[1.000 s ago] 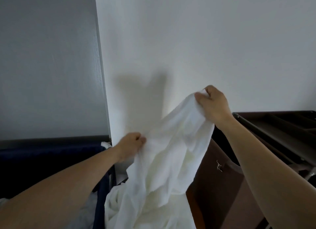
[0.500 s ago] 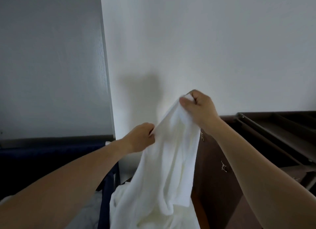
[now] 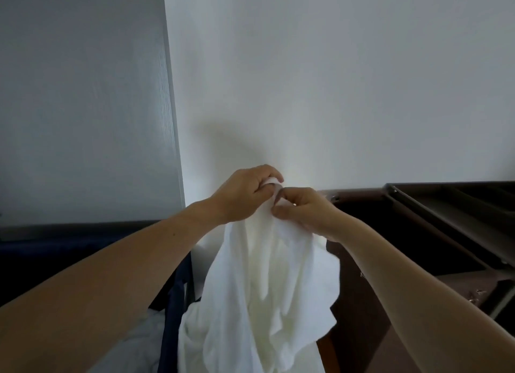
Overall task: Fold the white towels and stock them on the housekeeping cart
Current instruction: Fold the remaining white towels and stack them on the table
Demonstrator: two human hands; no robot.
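A white towel (image 3: 267, 294) hangs crumpled in front of me, held up by its top edge. My left hand (image 3: 245, 194) grips that edge with curled fingers. My right hand (image 3: 303, 211) pinches the same edge right beside it, so both hands nearly touch at the top of the towel. The towel's lower end drops out of view at the bottom. The dark brown housekeeping cart (image 3: 418, 227) stands to the right, its top tray with dividers level with my right forearm.
A dark blue fabric bin (image 3: 172, 303) stands at the lower left with more white cloth (image 3: 139, 342) inside it. A white wall (image 3: 334, 80) is straight ahead, with a grey panel (image 3: 83, 94) on the left.
My hands have come together: the left rose and moved right along the towel's edge, and the right dropped lower, so the spread edge is now bunched between them.
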